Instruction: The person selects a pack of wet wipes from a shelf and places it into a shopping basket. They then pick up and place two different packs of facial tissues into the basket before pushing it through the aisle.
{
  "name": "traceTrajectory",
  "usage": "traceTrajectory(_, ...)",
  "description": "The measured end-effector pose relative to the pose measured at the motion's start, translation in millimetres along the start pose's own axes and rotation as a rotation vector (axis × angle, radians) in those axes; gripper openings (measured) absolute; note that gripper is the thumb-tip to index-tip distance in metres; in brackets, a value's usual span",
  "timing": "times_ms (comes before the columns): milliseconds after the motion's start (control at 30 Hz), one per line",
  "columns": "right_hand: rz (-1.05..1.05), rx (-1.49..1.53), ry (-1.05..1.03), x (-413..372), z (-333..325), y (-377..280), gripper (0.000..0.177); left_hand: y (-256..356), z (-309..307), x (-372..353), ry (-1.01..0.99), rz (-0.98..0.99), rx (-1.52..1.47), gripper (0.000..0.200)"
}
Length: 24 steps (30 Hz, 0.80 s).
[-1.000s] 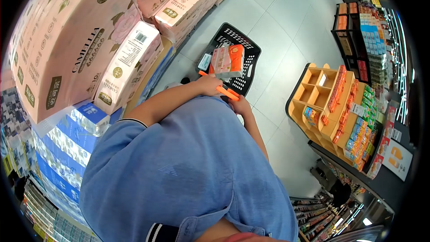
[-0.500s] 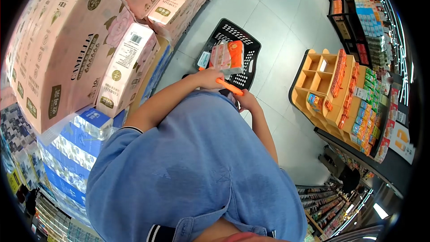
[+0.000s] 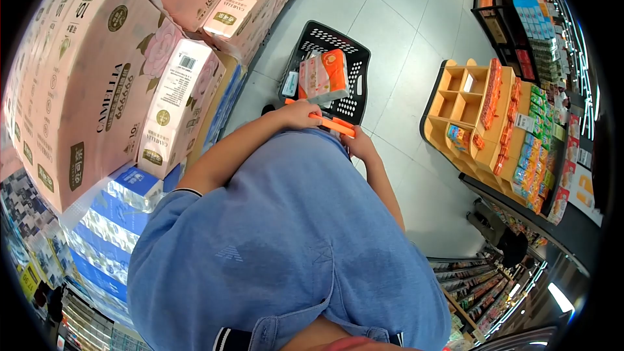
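Note:
A black plastic shopping basket with perforated walls is in front of me, low near the floor. My left hand is closed around one end of its orange handle. The handle's other end is in my right hand, fingers wrapped around it. Two orange bars show between my hands. Inside the basket lies a pink and orange plastic-wrapped pack, which looks like tissues. Beside it, at the basket's left, is a smaller package with a white and pale blue label.
Stacked pink tissue cartons rise close on my left, above blue and white packs. Right of the tiled aisle stands a wooden display shelf with snack packets. A person is farther back at right.
The basket and the pack in it appear slightly farther left and up. The handle's two bars now show more separately. Both hands keep their grip; the surroundings have shifted slightly in view.

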State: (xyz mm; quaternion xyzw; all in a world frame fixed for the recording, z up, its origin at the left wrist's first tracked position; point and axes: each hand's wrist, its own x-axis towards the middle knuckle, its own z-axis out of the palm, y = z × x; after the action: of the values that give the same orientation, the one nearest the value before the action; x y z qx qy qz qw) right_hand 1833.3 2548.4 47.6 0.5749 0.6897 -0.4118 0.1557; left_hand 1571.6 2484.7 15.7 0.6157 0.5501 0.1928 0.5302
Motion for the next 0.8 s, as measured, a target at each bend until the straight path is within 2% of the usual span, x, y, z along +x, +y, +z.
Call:
traceTrajectory(33, 0.002, 0.006, 0.001, 3, -6, -8, 0.047, -1, 1, 0, -0.005, 0.000, 0.004, 0.043)
traceTrajectory(100, 0.045, 0.068, -0.035, 7, -21, -21, 0.045, -2, 1, -1, 0.177, 0.110, 0.110, 0.048)
traceTrajectory(167, 0.043, 0.084, -0.044, 22, -21, -21, 0.048, -4, -4, 5, 0.194, 0.132, 0.153, 0.050)
traceTrajectory(233, -0.029, -0.155, 0.126, 34, -19, -28, 0.051, -9, -9, 15, 0.315, 0.125, 0.167, 0.046)
traceTrajectory(267, 0.000, -0.190, 0.142, 36, -19, -30, 0.057, -11, -14, 19, 0.324, 0.130, 0.171, 0.046)
traceTrajectory(367, 0.022, -0.212, 0.136, 40, -21, -48, 0.057, -7, -23, 23, 0.332, 0.037, 0.254, 0.038)
traceTrajectory(433, 0.008, -0.217, 0.131, 42, -22, -43, 0.058, -14, -19, 28, 0.258, -0.032, 0.263, 0.029)
traceTrajectory(500, 0.014, -0.225, 0.107, 46, -29, -38, 0.058, -13, -18, 33, 0.344, 0.010, 0.303, 0.022)
traceTrajectory(567, 0.022, -0.241, 0.107, 48, -35, -38, 0.058, 2, -30, 37, 0.134, 0.079, 0.456, 0.022)
traceTrajectory(633, 0.035, -0.264, 0.111, 56, -48, -43, 0.058, -8, -28, 57, 0.195, 0.087, 0.495, 0.022)
traceTrajectory(700, 0.071, -0.207, 0.155, 61, -59, -47, 0.057, -4, -37, 67, 0.171, 0.118, 0.537, 0.021)
traceTrajectory(800, 0.032, -0.140, 0.187, 81, -82, -54, 0.055, 4, -56, 84, 0.256, 0.113, 0.513, 0.018)
